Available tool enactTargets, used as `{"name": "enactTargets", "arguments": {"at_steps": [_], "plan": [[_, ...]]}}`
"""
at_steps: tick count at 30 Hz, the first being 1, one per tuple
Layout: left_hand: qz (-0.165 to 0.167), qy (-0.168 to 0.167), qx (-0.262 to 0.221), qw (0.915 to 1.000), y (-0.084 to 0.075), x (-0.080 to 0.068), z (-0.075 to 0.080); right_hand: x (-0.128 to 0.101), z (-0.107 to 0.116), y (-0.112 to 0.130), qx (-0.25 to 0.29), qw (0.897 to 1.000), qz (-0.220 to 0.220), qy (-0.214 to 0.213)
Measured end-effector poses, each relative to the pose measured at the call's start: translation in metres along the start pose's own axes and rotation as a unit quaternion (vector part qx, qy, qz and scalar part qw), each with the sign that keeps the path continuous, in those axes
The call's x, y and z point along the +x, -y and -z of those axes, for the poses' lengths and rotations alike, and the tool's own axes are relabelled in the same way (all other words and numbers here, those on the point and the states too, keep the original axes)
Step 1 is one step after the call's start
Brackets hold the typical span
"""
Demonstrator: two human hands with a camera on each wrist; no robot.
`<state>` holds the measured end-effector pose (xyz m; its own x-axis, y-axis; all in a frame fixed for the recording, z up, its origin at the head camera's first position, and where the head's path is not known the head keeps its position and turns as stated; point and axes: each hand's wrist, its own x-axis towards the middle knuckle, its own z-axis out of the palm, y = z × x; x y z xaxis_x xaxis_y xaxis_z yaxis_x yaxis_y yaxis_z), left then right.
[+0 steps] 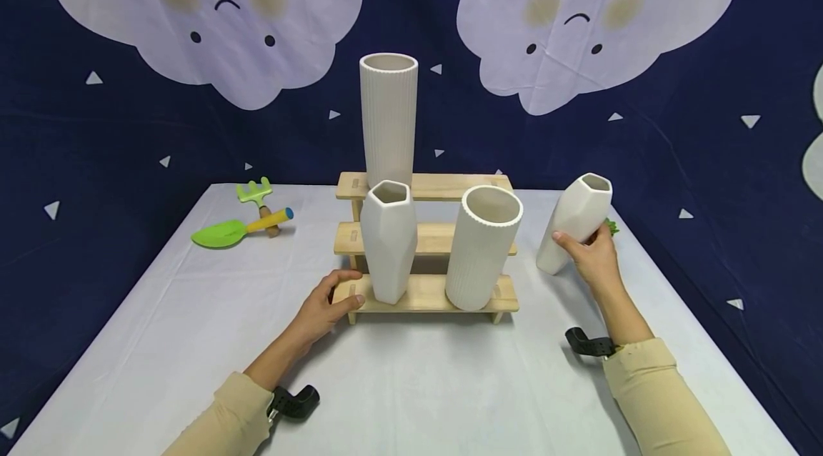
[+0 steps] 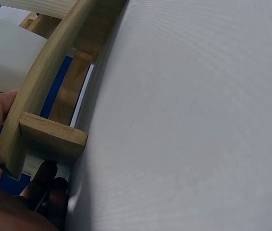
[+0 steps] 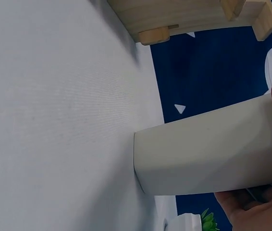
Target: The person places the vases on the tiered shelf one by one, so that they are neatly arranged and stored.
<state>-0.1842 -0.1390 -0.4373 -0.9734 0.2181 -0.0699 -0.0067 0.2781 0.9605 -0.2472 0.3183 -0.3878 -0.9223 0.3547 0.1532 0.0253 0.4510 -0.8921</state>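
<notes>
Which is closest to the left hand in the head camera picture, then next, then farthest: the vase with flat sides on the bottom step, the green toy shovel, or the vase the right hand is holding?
1. Flat-sided vase: on the bottom step, right beside the left hand.
2. Green toy shovel: farther off, back-left on the table.
3. Tilted vase gripped by the right hand: far right, farthest.

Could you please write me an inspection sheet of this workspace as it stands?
Surface: white cloth-covered table.
Job's things: faceted white ceramic vase, tilted, base on table; three-step wooden stand carrying another faceted vase, short ribbed vase, tall ribbed vase.
Clutter: green toy trowel, green toy rake, green plant sprig.
Grippers: right hand grips tilted vase; left hand holds stand's bottom-step end.
Cables: nothing seen.
Surroundings: navy cloud-print backdrop.
</notes>
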Motion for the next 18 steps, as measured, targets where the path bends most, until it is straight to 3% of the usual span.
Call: {"name": "enactTargets", "arguments": {"at_steps": [18], "plan": [[0.002, -0.004, 0.002, 1.0000, 0.0016, 0.0009, -0.0003, -0.0027, 0.0078, 0.0055, -0.001, 1.000, -0.007, -0.008]]}}
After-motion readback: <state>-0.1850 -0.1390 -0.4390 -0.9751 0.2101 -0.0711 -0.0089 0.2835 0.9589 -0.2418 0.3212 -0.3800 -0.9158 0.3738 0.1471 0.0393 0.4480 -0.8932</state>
